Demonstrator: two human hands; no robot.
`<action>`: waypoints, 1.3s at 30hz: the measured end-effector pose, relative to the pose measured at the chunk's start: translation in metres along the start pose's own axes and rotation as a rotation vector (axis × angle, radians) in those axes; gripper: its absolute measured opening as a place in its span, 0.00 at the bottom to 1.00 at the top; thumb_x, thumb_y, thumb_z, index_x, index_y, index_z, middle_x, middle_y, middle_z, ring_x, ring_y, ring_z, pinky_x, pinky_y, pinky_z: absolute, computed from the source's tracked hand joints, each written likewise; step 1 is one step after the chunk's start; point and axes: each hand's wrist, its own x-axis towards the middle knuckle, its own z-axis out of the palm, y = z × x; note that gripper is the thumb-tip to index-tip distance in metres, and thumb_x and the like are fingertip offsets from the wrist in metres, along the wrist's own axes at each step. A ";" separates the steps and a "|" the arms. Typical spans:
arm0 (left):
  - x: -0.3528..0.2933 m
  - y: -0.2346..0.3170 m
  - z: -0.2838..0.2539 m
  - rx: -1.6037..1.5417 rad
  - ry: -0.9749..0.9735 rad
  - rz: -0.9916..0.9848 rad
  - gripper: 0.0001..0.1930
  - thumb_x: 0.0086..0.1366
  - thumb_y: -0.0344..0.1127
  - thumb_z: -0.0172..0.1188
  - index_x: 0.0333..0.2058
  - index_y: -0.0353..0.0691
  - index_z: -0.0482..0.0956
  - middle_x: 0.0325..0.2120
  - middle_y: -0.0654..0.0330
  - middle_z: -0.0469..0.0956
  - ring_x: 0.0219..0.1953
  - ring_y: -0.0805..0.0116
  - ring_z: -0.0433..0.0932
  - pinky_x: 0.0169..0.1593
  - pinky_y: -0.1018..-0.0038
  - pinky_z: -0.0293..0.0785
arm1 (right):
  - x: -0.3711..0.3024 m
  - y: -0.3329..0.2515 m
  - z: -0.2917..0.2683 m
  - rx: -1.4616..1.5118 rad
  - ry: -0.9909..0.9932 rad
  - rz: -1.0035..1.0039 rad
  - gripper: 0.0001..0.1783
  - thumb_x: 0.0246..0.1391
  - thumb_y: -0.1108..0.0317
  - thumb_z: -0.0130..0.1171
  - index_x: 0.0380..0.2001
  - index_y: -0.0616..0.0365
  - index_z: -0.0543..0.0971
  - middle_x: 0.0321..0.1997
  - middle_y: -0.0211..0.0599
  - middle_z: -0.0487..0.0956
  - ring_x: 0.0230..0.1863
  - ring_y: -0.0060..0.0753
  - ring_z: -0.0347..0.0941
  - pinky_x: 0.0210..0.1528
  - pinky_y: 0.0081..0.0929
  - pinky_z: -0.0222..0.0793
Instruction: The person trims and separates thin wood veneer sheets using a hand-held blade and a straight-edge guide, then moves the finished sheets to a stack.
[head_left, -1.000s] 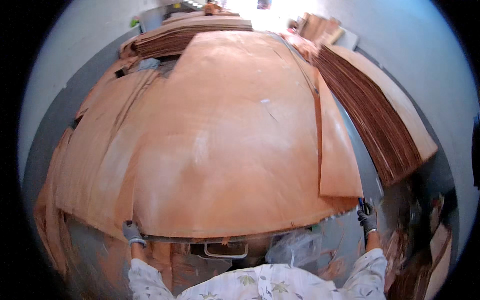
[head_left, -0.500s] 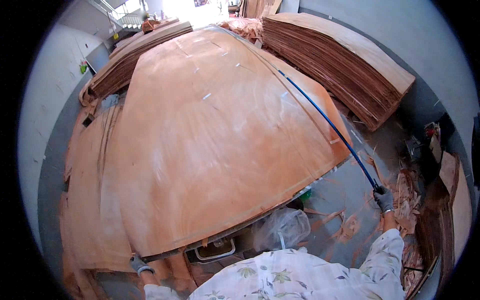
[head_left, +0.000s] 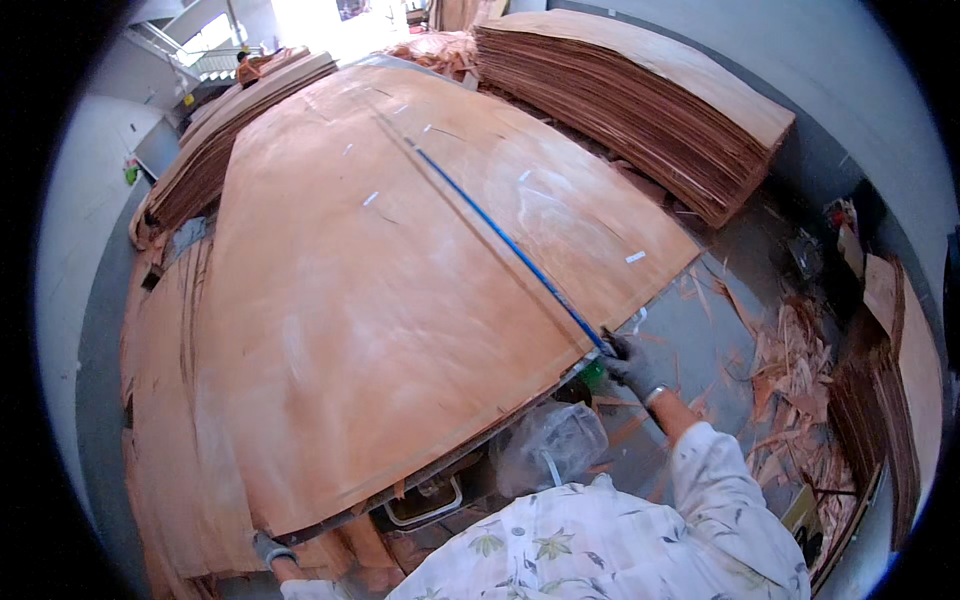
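Observation:
A large orange-brown veneer sheet [head_left: 380, 300] lies across the work table and fills most of the view. A thin blue strip [head_left: 510, 245] runs diagonally over it, from the far middle down to the near right edge. My right hand [head_left: 632, 364], in a dark grey glove, pinches the near end of that strip at the sheet's edge. My left hand [head_left: 270, 549], also gloved, grips the sheet's near left corner from below. Small white tape patches [head_left: 634, 257] dot the sheet.
A tall stack of veneer [head_left: 640, 95] stands at the far right and another stack [head_left: 225, 135] at the far left. Veneer scraps [head_left: 795, 365] litter the grey floor on the right. A clear plastic bag [head_left: 550, 448] and a metal handle [head_left: 425, 508] sit under the table's near edge.
My right hand has moved in along the near edge, drawing the blue strip further across the sheet. My left hand stays at the near left corner. My head has turned right.

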 end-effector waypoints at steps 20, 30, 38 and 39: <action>-0.001 -0.001 0.000 0.571 0.212 0.157 0.18 0.63 0.42 0.50 0.46 0.35 0.72 0.44 0.54 0.74 0.40 0.60 0.75 0.43 0.65 0.72 | 0.009 -0.024 0.078 -0.055 0.111 0.098 0.24 0.48 0.68 0.58 0.50 0.61 0.72 0.46 0.41 0.78 0.47 0.32 0.73 0.50 0.26 0.67; -0.019 -0.002 0.026 0.762 0.181 0.197 0.19 0.62 0.43 0.50 0.47 0.36 0.71 0.44 0.53 0.74 0.40 0.59 0.75 0.43 0.65 0.72 | 0.021 -0.015 0.081 -0.158 0.111 0.137 0.17 0.46 0.62 0.55 0.38 0.61 0.76 0.32 0.44 0.79 0.36 0.38 0.76 0.38 0.32 0.69; -0.028 -0.003 0.038 0.867 0.236 0.237 0.20 0.62 0.44 0.51 0.47 0.37 0.71 0.45 0.51 0.73 0.41 0.59 0.76 0.42 0.65 0.72 | 0.009 -0.039 0.079 -0.187 0.097 0.164 0.22 0.45 0.58 0.57 0.42 0.59 0.76 0.42 0.46 0.79 0.43 0.43 0.75 0.45 0.33 0.68; -0.027 -0.002 0.035 0.874 0.240 0.243 0.20 0.62 0.44 0.51 0.47 0.37 0.71 0.45 0.51 0.73 0.41 0.59 0.76 0.42 0.65 0.72 | 0.015 -0.029 0.083 -0.195 0.125 0.119 0.21 0.45 0.59 0.57 0.42 0.58 0.76 0.41 0.47 0.78 0.44 0.44 0.75 0.45 0.34 0.68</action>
